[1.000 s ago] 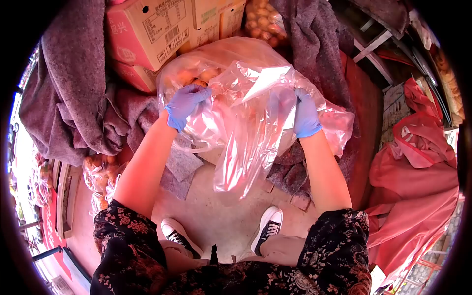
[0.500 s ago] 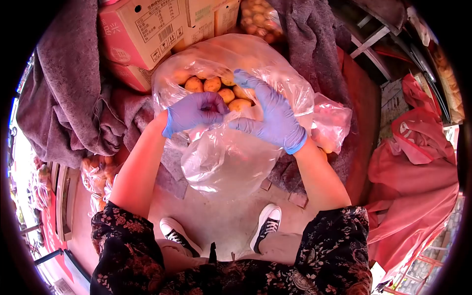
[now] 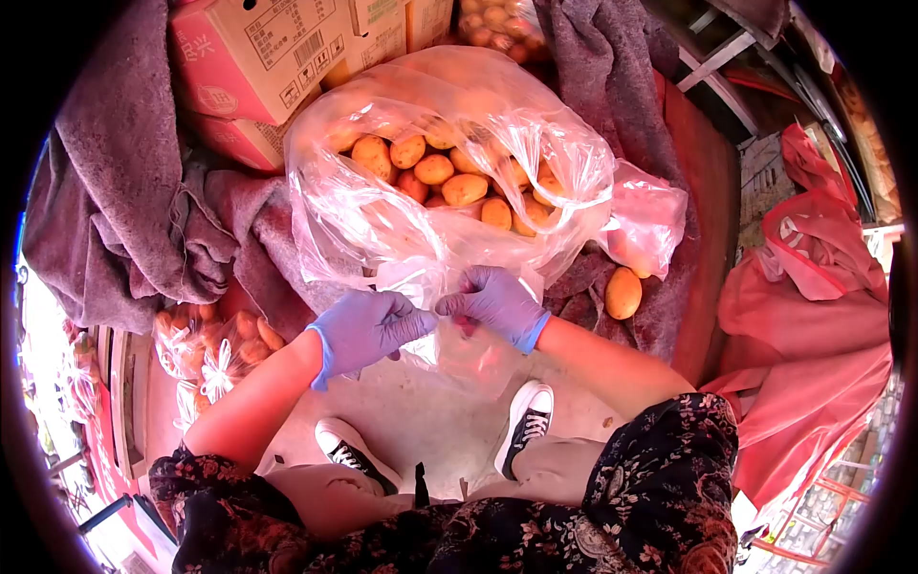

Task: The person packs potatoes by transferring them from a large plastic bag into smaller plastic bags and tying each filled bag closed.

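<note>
A large clear plastic bag (image 3: 382, 225) lies open at the top, with several yellow-brown potatoes (image 3: 465, 189) showing inside. In front of it, my left hand (image 3: 368, 330), in a blue-purple glove, is closed in a pinch on thin clear plastic. My right hand (image 3: 492, 308), gloved the same way, pinches the plastic close beside it, the fingertips of both nearly touching. Whether this plastic is a separate bag or part of the large one is hard to tell. One loose potato (image 3: 623, 293) rests on the blanket at the right.
Cardboard boxes (image 3: 287, 57) are stacked behind at the left. Grey-purple blankets (image 3: 120, 182) drape both sides. Tied bags of potatoes (image 3: 253, 340) sit at the lower left. A small pink bag (image 3: 643, 220) lies right of the big bag. Red cloth (image 3: 798, 335) hangs at the right.
Both hands have moved down toward my body, and my right hand has gone from spread to pinched. The sheet over the potatoes is pulled away, exposing more of them. The loose potato shows fully.
</note>
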`<state>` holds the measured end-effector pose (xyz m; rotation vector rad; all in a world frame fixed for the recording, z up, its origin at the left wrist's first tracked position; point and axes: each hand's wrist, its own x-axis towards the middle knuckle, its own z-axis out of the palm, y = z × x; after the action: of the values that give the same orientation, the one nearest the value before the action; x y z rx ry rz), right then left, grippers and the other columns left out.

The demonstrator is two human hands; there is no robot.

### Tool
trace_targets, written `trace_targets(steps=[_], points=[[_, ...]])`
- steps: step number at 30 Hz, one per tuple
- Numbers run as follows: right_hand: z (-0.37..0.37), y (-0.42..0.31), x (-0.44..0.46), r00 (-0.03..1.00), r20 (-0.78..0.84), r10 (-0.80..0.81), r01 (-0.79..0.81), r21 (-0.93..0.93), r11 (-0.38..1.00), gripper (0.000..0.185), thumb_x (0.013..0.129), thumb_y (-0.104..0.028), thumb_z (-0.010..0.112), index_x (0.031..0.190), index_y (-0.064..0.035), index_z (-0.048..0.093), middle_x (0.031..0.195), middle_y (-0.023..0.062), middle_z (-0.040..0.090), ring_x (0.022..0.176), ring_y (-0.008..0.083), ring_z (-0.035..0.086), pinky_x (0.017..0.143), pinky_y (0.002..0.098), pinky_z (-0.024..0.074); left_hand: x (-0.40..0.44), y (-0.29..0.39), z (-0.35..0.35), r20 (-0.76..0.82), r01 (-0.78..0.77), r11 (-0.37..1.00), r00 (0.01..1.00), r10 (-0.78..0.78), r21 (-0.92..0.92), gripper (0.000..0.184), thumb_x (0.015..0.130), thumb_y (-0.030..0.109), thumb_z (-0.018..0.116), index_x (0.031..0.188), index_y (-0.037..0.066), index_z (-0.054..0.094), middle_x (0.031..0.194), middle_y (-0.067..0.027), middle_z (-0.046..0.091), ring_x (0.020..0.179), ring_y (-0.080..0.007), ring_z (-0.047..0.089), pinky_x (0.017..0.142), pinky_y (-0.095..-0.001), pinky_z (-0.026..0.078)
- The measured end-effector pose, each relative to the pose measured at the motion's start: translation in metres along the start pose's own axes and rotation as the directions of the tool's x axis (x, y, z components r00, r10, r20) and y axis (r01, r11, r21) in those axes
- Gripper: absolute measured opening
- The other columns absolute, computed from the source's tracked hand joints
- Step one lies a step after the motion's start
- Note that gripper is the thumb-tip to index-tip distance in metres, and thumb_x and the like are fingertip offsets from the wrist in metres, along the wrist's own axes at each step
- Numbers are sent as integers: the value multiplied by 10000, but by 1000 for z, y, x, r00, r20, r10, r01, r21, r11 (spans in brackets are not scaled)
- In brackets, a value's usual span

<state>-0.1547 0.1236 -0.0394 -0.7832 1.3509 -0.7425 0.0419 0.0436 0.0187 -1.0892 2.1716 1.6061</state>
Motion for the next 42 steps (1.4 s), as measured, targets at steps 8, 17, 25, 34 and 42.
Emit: trace_targets(steps=[8,17,25,34,42], points=[[1,19,22,989,12,-147,145,97,985,124,827,-131,638,840,-34,561,724,27,593,633,101,560,588,239,481,32,-65,13,51,17,913,999,4,-407,266,845,265,616,792,9,566,794,-85,659,662,-149,639,572,-264,510],[-15,31,30,990,-76,-120,128,113,985,101,813,-61,638,869,-60,554,786,9,571,747,115,564,697,258,474,39,-92,35,62,41,852,998,-10,-522,436,838,421,594,958,3,587,890,-76,630,821,-158,623,671,-285,513],[-23,22,35,981,-174,89,75,756,650,73,869,-115,555,816,-66,565,703,33,566,602,152,539,537,285,466,42,-96,34,45,88,990,995,-93,111,285,752,261,637,862,-2,635,765,-126,651,691,-199,643,613,-298,520],[-53,33,42,815,-429,-390,258,-335,906,238,806,-166,653,726,-31,474,640,-7,486,577,97,450,537,268,413,50,-184,14,27,236,479,876,-481,846,329,679,299,685,897,55,655,865,-136,665,794,-261,649,677,-360,529],[1,19,17,975,-40,-217,195,-299,934,258,804,-219,673,804,-20,509,676,-13,475,639,75,423,582,244,406,9,-50,1,-165,-283,818,897,411,501,840,644,419,732,1308,50,374,1187,-199,532,1107,-312,505,951,-367,384]])
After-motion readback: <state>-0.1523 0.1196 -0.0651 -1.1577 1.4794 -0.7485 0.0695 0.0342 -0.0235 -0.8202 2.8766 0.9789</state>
